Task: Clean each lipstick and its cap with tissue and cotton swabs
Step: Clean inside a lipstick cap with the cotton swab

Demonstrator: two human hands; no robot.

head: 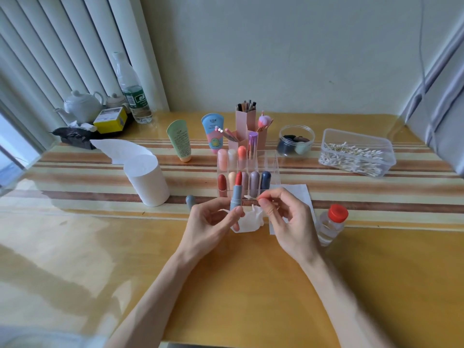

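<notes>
Head view: left fingers (236, 218) around lipstick (236, 195)

Single head-worn wide-angle view, facing forward and down over table (100, 247); close to left hand (209, 222) and right hand (288, 222) at centre; wall (276, 59) at top.

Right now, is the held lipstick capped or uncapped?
Uncapped: the lipstick shows its red bullet bare above the tube, gripped by the left hand.

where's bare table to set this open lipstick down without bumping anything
Widest bare patch: the near table left of the left hand, in front of the tissue roll. Also the strip between the red-capped bottle and the cotton swab box. Crowded: around the clear lipstick organizer and the grey cap beside it.
</notes>
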